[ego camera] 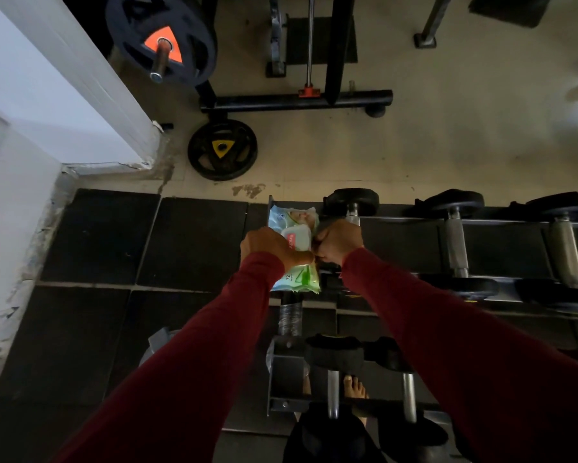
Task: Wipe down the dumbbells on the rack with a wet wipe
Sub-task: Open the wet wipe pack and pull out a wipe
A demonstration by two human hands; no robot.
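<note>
Dumbbells with black round heads and knurled steel handles [454, 242] lay in a row on the dark metal rack [501, 222]. Your left hand [271, 245] curled over the pale green-and-blue soft pack of wet wipes [294, 228], which sat on the rack's left end. Your right hand [337, 240], fingers bunched, pinched at the pack's edge, touching your left hand. Both sleeves were dark red.

The wet wipe pack [294, 248] is pale blue and green with a white lid, the sleeves [194, 362] dark red, the dumbbells [454, 242] black with silver handles, the floor mats [114, 262] black, one weight plate [160, 38] orange-centred, another [222, 149] yellow-centred.
</note>
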